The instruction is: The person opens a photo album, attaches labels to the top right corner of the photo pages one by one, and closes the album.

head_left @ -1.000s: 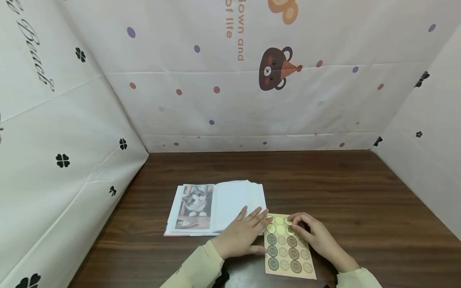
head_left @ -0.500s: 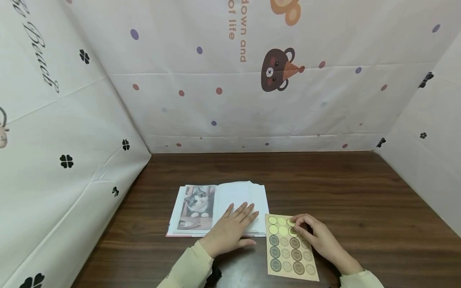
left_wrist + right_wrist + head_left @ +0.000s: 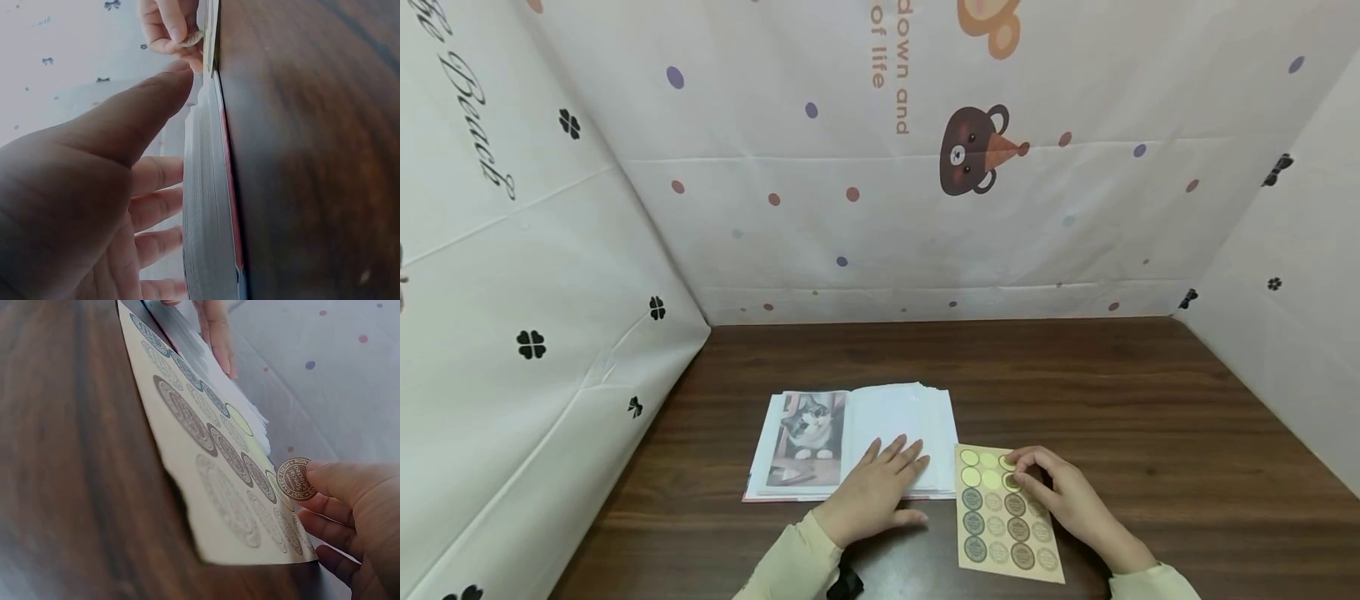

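An open book [image 3: 891, 417] lies on the table, a cat picture [image 3: 811, 433] on its left page and a blank right page. My left hand [image 3: 874, 498] rests on that right page, fingers spread and straight. To the right of the book lies a cream sticker sheet [image 3: 1000, 515] with rows of round stickers; several spots near its far end are plain yellow. Over the sheet's far right part, my right hand [image 3: 1063, 492] pinches a round brown sticker [image 3: 295, 478] between thumb and finger. In the right wrist view the sticker shows printed lettering, standing up from the sheet.
The dark wooden table [image 3: 820, 354] reaches back to a white printed cloth [image 3: 880, 225] that hangs behind it and along both sides. A black strap [image 3: 846, 583] shows at the left wrist, below the book.
My left hand has moved left, off the sticker sheet's edge and onto the book's right page. The right hand has stayed at the sheet's far right part.
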`<state>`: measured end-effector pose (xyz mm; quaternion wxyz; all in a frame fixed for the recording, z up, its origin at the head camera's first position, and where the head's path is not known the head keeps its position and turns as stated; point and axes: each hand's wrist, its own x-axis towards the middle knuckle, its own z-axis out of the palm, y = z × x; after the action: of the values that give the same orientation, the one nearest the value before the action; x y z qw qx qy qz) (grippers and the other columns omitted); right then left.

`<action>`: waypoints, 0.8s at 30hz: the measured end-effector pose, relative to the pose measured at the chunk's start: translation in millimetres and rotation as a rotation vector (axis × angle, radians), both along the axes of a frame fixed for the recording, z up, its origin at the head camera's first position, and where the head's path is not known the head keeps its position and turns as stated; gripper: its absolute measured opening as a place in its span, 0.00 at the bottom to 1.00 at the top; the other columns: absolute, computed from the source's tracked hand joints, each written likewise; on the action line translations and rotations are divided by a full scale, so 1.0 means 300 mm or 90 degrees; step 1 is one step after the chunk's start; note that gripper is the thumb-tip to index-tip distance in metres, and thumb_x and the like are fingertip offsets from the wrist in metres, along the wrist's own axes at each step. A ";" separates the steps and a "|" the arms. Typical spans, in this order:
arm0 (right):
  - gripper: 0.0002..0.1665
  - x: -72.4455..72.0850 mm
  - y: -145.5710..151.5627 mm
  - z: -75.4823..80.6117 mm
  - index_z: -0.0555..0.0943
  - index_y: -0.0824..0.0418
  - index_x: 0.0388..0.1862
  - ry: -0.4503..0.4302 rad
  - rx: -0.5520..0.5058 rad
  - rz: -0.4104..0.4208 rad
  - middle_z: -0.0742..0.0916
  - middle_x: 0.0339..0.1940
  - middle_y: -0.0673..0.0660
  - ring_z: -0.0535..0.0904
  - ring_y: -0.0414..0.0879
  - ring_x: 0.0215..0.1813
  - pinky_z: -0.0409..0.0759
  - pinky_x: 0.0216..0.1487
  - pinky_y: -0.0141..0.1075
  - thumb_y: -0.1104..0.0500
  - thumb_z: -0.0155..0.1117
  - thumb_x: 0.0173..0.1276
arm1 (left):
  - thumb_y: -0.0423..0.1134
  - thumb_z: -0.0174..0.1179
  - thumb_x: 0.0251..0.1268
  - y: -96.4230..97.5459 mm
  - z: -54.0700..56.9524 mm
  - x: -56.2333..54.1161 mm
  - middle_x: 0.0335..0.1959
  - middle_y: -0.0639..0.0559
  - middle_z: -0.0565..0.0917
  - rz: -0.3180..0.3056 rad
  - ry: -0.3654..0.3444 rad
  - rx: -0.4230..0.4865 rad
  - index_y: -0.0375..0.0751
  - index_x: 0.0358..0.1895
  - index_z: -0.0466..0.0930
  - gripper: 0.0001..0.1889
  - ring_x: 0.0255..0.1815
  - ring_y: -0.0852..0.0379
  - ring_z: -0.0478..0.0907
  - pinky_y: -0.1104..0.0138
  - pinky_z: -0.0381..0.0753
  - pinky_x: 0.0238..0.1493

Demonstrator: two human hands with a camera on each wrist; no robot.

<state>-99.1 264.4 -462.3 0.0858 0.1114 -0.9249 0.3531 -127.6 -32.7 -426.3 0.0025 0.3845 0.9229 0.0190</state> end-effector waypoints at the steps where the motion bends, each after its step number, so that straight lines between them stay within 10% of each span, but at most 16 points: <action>1: 0.07 -0.003 -0.002 0.000 0.75 0.43 0.31 0.003 0.000 0.000 0.85 0.47 0.43 0.80 0.40 0.54 0.75 0.56 0.30 0.55 0.62 0.67 | 0.67 0.54 0.59 -0.003 -0.001 0.001 0.74 0.52 0.63 0.001 0.002 0.001 0.49 0.71 0.65 0.40 0.76 0.50 0.59 0.50 0.61 0.73; 9: 0.10 -0.008 -0.007 0.003 0.75 0.43 0.30 0.044 -0.025 -0.004 0.86 0.46 0.46 0.78 0.32 0.52 0.58 0.54 0.10 0.58 0.65 0.65 | 0.68 0.52 0.60 -0.013 -0.005 -0.004 0.74 0.53 0.64 -0.003 0.008 0.002 0.51 0.71 0.64 0.39 0.76 0.51 0.59 0.51 0.62 0.73; 24: 0.11 -0.020 -0.107 0.146 0.76 0.44 0.31 0.100 -0.020 0.011 0.86 0.48 0.47 0.77 0.29 0.55 0.75 0.57 0.31 0.61 0.65 0.64 | 0.69 0.51 0.60 -0.056 -0.008 -0.013 0.77 0.49 0.56 -0.044 -0.020 0.030 0.48 0.75 0.55 0.45 0.78 0.50 0.52 0.50 0.56 0.76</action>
<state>-105.0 232.3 -418.4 0.1570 0.1453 -0.9087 0.3586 -131.4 -49.7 -428.8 0.0088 0.4158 0.9082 0.0466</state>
